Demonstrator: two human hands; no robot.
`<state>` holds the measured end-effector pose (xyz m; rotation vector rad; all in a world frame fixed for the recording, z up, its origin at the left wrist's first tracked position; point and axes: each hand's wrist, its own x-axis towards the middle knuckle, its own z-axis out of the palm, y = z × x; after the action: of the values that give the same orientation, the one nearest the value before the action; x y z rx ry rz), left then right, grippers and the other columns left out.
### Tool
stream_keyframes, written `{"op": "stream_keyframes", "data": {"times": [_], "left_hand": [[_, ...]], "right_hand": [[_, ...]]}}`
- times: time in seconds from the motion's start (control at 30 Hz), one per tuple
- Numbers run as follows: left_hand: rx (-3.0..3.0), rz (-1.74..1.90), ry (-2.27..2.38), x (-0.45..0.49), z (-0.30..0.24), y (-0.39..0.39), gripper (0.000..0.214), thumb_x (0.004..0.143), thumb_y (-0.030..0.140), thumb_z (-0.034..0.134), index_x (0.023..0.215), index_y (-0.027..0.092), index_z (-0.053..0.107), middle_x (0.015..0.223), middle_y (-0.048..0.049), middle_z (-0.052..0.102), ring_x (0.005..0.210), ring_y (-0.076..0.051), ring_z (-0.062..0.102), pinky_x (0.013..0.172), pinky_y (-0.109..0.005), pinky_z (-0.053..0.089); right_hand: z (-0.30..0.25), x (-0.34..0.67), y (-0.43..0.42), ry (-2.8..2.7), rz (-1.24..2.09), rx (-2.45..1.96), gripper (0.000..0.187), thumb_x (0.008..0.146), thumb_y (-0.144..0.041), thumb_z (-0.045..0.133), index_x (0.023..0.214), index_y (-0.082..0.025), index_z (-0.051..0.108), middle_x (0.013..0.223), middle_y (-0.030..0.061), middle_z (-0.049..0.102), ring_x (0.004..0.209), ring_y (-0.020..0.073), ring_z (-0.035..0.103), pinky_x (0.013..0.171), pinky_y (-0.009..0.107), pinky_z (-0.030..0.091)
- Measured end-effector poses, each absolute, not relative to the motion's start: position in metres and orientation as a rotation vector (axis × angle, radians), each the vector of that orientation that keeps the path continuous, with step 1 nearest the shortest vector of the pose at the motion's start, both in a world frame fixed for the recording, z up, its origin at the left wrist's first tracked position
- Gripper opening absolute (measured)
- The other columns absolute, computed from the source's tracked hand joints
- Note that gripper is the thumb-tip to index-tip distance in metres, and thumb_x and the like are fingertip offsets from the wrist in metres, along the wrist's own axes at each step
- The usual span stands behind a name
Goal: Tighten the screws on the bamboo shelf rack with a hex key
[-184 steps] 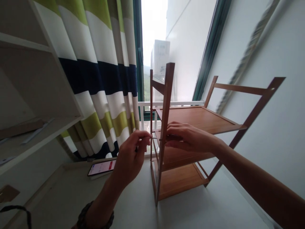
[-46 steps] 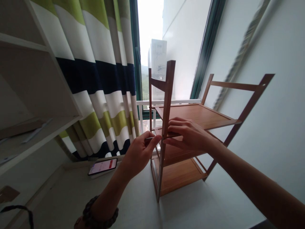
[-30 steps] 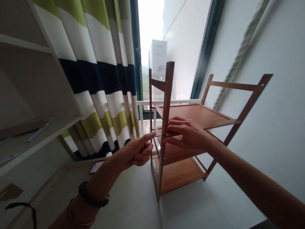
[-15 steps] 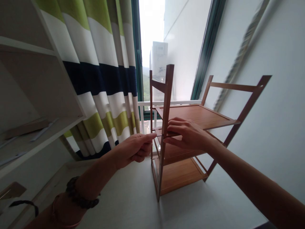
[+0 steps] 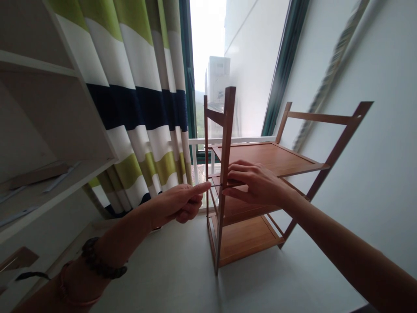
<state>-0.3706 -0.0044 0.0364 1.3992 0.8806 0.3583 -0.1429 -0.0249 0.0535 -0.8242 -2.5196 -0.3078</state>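
Observation:
A brown wooden shelf rack (image 5: 270,158) with several tiers stands on the floor before me. My left hand (image 5: 185,202) is closed, its index finger stretched along a thin metal rod that looks like a hex key (image 5: 216,185). The rod's far end meets the outer side of the rack's near left post (image 5: 225,139). On the post's inner side, my right hand (image 5: 252,182) grips the end of a shelf rail, fingers above and thumb below. Its fingers hide most of that joint.
A white shelving unit (image 5: 65,117) with flat pieces on one board stands at left. A striped curtain (image 5: 140,104) hangs by the window. Behind the rack runs a white railing (image 5: 244,140). The white wall (image 5: 374,174) rises at right.
My left hand has drawn slightly left and away from the post, with more of the thin rod showing. The rack's near left post has shifted slightly left at its top. My right hand keeps its grip.

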Motion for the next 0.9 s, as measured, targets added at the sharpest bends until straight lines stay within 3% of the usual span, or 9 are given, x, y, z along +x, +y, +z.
{"op": "stream_keyframes", "data": {"times": [0.2,0.4,0.6,0.77,0.9], "left_hand": [[1.933,0.635,0.953,-0.368,0.034,-0.006,0.032,0.08,0.051,0.045,0.074,0.019,0.045,0.056,0.0057,0.04,0.044,-0.007,0.034,0.043,-0.021,0.03],[2.502,0.982,1.081,-0.365,0.019,-0.018,0.026,0.088,0.039,0.035,0.073,0.019,0.043,0.056,0.0041,0.043,0.046,-0.009,0.037,0.048,-0.024,0.029],[2.032,1.034,0.888,-0.355,0.017,-0.024,0.044,0.089,0.047,0.012,0.062,0.02,0.033,0.054,0.0047,0.029,0.046,-0.01,0.027,0.044,-0.023,0.025],[1.633,0.959,0.847,-0.348,0.011,-0.018,0.041,0.087,0.052,0.022,0.061,0.021,0.03,0.052,0.0064,0.024,0.043,-0.008,0.021,0.039,-0.021,0.022],[1.743,0.979,0.899,-0.348,0.011,-0.022,0.04,0.088,0.048,0.023,0.06,0.02,0.031,0.052,0.0052,0.028,0.046,-0.009,0.023,0.04,-0.021,0.023]], "right_hand": [[0.053,-0.141,-0.023,-2.53,-0.294,-0.799,0.023,0.085,-0.037,0.051,0.091,-0.017,0.061,0.089,0.0063,0.064,0.085,0.0183,0.054,0.067,0.03,0.046],[0.052,-0.142,-0.022,-2.533,-0.303,-0.811,0.024,0.085,-0.038,0.05,0.09,-0.017,0.061,0.088,0.0068,0.064,0.084,0.0186,0.054,0.066,0.031,0.046],[0.052,-0.146,-0.026,-2.53,-0.371,-0.869,0.029,0.082,-0.043,0.053,0.093,-0.017,0.059,0.094,0.0086,0.063,0.091,0.0217,0.053,0.07,0.035,0.047],[0.059,-0.14,-0.028,-2.596,-0.211,-0.807,0.025,0.087,-0.034,0.047,0.1,-0.017,0.059,0.099,0.0086,0.062,0.095,0.0197,0.053,0.078,0.036,0.047],[0.064,-0.134,-0.027,-2.631,-0.078,-0.711,0.022,0.088,-0.03,0.047,0.099,-0.016,0.06,0.1,0.0084,0.062,0.1,0.0185,0.051,0.086,0.034,0.046]]}}
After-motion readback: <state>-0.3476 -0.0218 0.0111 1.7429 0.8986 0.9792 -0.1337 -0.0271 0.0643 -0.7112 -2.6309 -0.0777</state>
